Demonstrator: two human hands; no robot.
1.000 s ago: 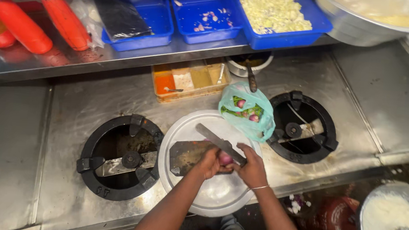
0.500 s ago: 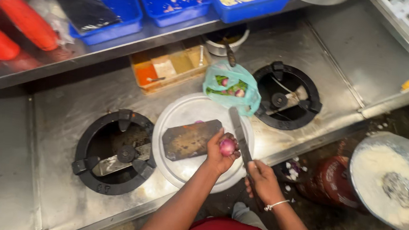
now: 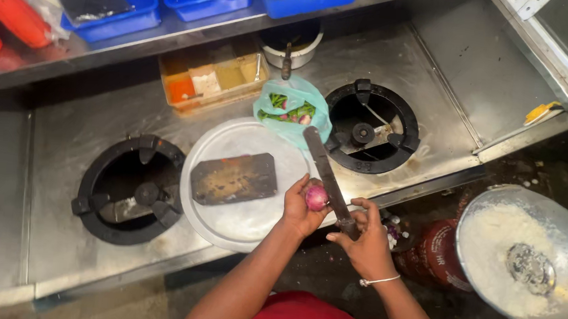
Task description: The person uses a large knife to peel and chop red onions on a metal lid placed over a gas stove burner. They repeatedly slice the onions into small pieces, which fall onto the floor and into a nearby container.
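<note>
Two burners frame the scene, and starting at the far left, the left burner (image 3: 129,188) sits unlit and bare on the steel counter (image 3: 59,130). Next along, a round white plate (image 3: 239,223) lies at the counter's front edge with a dark chopping board (image 3: 234,178) flat on it, likely so that scraps land on the plate and not the steel. Behind it stands a tray of spices (image 3: 211,78), and just right of that a green bag (image 3: 292,112) lies open with greens showing, close enough to reach.

Now the hands. The left hand (image 3: 299,210) is closed around a small red onion (image 3: 316,197), lifted just off the plate's right rim, apparently to turn it toward the blade. The right hand (image 3: 366,242) is clamped on the handle of a long knife (image 3: 325,172), its blade slanting up and away past the onion, touching or nearly touching it; which one cannot be told.

Further right, the right burner (image 3: 371,127) is bare too, and a wide metal bowl (image 3: 527,260) of white grains sits low beside the person.

Against half a second ago, both hands have drifted a little right, and the knife now tilts more.
</note>
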